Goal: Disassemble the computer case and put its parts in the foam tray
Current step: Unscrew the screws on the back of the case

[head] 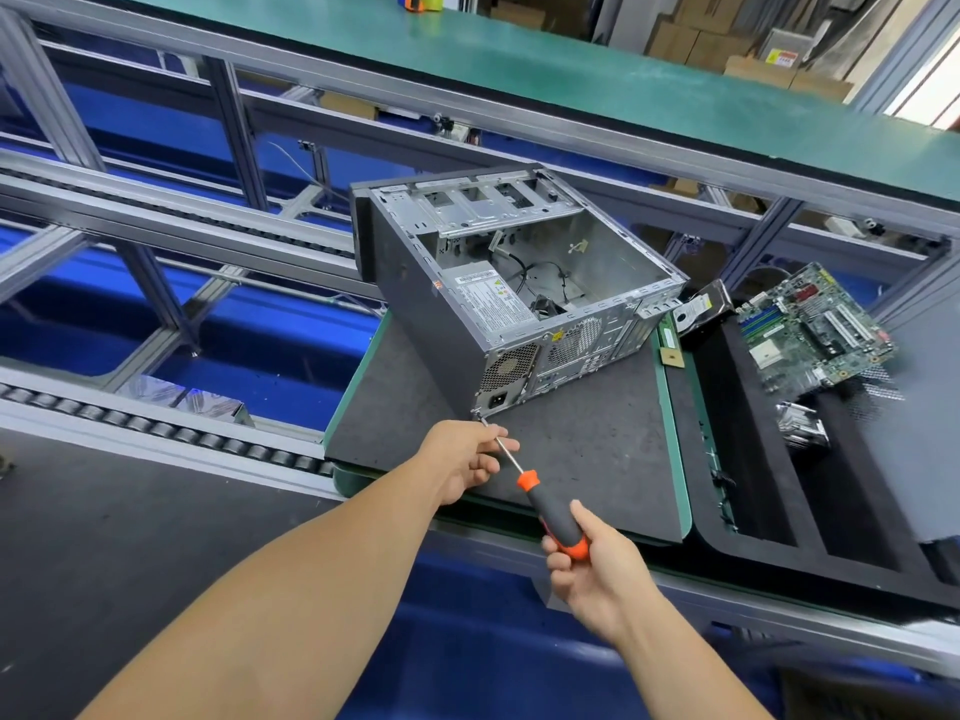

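Note:
An open grey computer case (415, 314) lies on its side on a dark foam pad (587, 449), its power supply (493, 304) and loose cables still inside. My right hand (597, 569) grips the orange-and-black handle of a screwdriver (550, 506). Its tip touches the case's lower rear corner by the power socket. My left hand (467, 459) pinches the metal shaft near the tip. To the right, the black foam tray (748, 459) holds a green motherboard (815, 330), a hard drive (701, 309) and a metal heatsink (802, 431).
A RAM stick (669, 340) lies between pad and tray. A grey panel (914, 449) rests on the tray's right side. Roller conveyor rails (156, 423) run at the left, and a green-topped bench (519, 70) crosses behind the case.

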